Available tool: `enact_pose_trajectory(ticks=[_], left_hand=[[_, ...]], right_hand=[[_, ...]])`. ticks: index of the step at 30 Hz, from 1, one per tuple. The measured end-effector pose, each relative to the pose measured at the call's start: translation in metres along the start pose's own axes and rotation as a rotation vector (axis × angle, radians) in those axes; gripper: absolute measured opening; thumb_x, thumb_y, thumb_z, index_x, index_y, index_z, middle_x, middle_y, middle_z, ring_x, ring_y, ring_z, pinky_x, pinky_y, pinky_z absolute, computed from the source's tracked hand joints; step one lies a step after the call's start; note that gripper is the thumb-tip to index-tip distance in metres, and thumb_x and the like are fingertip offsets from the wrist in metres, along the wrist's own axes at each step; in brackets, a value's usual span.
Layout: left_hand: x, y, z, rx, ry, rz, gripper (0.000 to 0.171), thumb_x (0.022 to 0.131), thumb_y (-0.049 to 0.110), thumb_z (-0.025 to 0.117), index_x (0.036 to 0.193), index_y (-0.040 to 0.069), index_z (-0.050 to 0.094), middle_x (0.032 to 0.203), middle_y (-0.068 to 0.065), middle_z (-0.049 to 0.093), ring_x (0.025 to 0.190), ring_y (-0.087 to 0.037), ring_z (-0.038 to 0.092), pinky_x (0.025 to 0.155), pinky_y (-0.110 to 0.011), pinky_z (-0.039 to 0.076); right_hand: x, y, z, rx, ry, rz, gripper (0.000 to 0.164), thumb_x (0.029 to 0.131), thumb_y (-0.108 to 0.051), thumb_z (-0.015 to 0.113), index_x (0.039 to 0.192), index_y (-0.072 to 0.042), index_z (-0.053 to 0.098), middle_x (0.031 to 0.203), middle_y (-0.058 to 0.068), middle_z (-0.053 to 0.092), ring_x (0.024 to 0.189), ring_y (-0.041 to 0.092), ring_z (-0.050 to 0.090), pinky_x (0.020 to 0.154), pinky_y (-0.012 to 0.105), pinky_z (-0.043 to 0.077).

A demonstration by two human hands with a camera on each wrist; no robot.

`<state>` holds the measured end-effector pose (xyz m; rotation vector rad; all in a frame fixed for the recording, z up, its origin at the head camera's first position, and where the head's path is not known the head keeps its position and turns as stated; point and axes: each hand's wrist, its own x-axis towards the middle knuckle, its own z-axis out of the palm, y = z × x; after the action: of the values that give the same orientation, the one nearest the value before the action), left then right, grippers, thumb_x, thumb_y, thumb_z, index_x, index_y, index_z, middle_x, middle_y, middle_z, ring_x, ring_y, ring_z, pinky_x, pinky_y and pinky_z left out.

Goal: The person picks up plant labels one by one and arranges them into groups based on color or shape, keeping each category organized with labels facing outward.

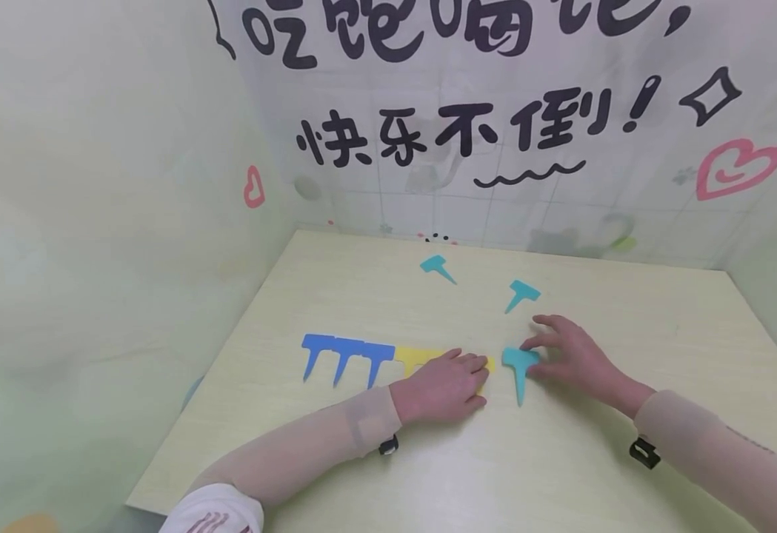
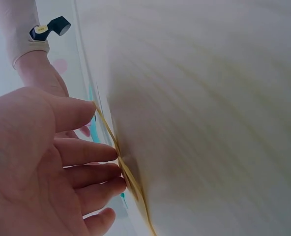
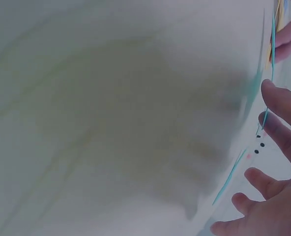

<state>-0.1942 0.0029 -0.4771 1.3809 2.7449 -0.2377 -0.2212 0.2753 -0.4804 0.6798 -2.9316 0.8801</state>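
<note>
My left hand (image 1: 443,386) rests on a row of yellow T-shaped plant labels (image 1: 418,354), hiding most of them. In the left wrist view, the thumb and fingertips (image 2: 103,152) touch a yellow label's edge (image 2: 139,196). Several blue plant labels (image 1: 349,348) lie side by side at the left end of that row. Just right of the yellow ones, my right hand (image 1: 578,361) holds a teal plant label (image 1: 518,374) by its head, between thumb and index finger; its stem points toward me. The other fingers of the right hand are spread apart.
Two more teal plant labels lie farther back, one at the back centre (image 1: 436,265) and one beyond my right hand (image 1: 523,293). They rest on a pale wooden table (image 1: 281,444). A printed cloth (image 1: 428,185) hangs behind it.
</note>
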Motion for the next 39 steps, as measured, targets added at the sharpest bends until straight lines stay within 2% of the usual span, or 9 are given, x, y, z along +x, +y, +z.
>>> enact_pose_trajectory(ticks=[9, 24, 29, 33, 36, 39], left_hand=[[-0.002, -0.001, 0.002, -0.014, 0.016, 0.008, 0.053, 0.106, 0.043, 0.045, 0.147, 0.01, 0.051, 0.156, -0.006, 0.043, 0.145, -0.017, 0.036, 0.119, -0.038, 0.028], [-0.005, -0.002, 0.004, -0.017, 0.005, 0.002, 0.052, 0.107, 0.044, 0.043, 0.147, 0.012, 0.052, 0.155, -0.004, 0.045, 0.144, -0.017, 0.037, 0.119, -0.039, 0.027], [-0.007, -0.003, 0.003, -0.043, 0.005, 0.009, 0.052, 0.107, 0.044, 0.042, 0.147, 0.012, 0.052, 0.155, -0.005, 0.044, 0.145, -0.018, 0.036, 0.119, -0.04, 0.027], [-0.011, -0.01, -0.001, -0.07, 0.023, 0.001, 0.05, 0.107, 0.042, 0.043, 0.147, 0.012, 0.052, 0.156, -0.008, 0.042, 0.145, -0.02, 0.036, 0.119, -0.041, 0.027], [-0.016, -0.018, -0.005, -0.085, 0.031, -0.024, 0.05, 0.107, 0.041, 0.044, 0.147, 0.012, 0.052, 0.156, -0.008, 0.042, 0.145, -0.021, 0.036, 0.119, -0.041, 0.027], [-0.024, -0.027, -0.007, -0.102, 0.032, -0.04, 0.05, 0.107, 0.041, 0.045, 0.147, 0.011, 0.052, 0.156, -0.009, 0.043, 0.145, -0.022, 0.037, 0.119, -0.041, 0.028]], right_hand=[[-0.002, -0.003, 0.012, -0.093, -0.022, -0.056, 0.033, 0.08, -0.023, 0.087, 0.111, -0.019, 0.078, 0.147, 0.022, 0.047, 0.136, 0.045, 0.037, 0.108, 0.068, 0.026], [-0.002, -0.003, 0.014, -0.105, -0.031, -0.086, 0.03, 0.082, -0.021, 0.085, 0.111, -0.021, 0.079, 0.145, 0.021, 0.051, 0.134, 0.045, 0.041, 0.107, 0.068, 0.03], [-0.001, -0.004, 0.013, -0.089, -0.041, -0.086, 0.03, 0.083, -0.021, 0.084, 0.112, -0.021, 0.078, 0.145, 0.022, 0.051, 0.133, 0.047, 0.041, 0.106, 0.069, 0.031], [0.014, -0.003, 0.005, -0.046, -0.027, -0.068, 0.028, 0.087, -0.021, 0.081, 0.115, -0.022, 0.076, 0.142, 0.018, 0.054, 0.132, 0.044, 0.044, 0.106, 0.067, 0.032], [0.037, -0.004, -0.006, -0.022, -0.003, -0.074, 0.026, 0.09, -0.019, 0.078, 0.116, -0.019, 0.076, 0.132, 0.011, 0.063, 0.127, 0.038, 0.052, 0.105, 0.063, 0.037], [0.063, -0.007, -0.013, -0.051, -0.013, -0.109, 0.025, 0.093, -0.016, 0.075, 0.117, -0.014, 0.075, 0.119, 0.005, 0.071, 0.12, 0.034, 0.059, 0.103, 0.058, 0.042]])
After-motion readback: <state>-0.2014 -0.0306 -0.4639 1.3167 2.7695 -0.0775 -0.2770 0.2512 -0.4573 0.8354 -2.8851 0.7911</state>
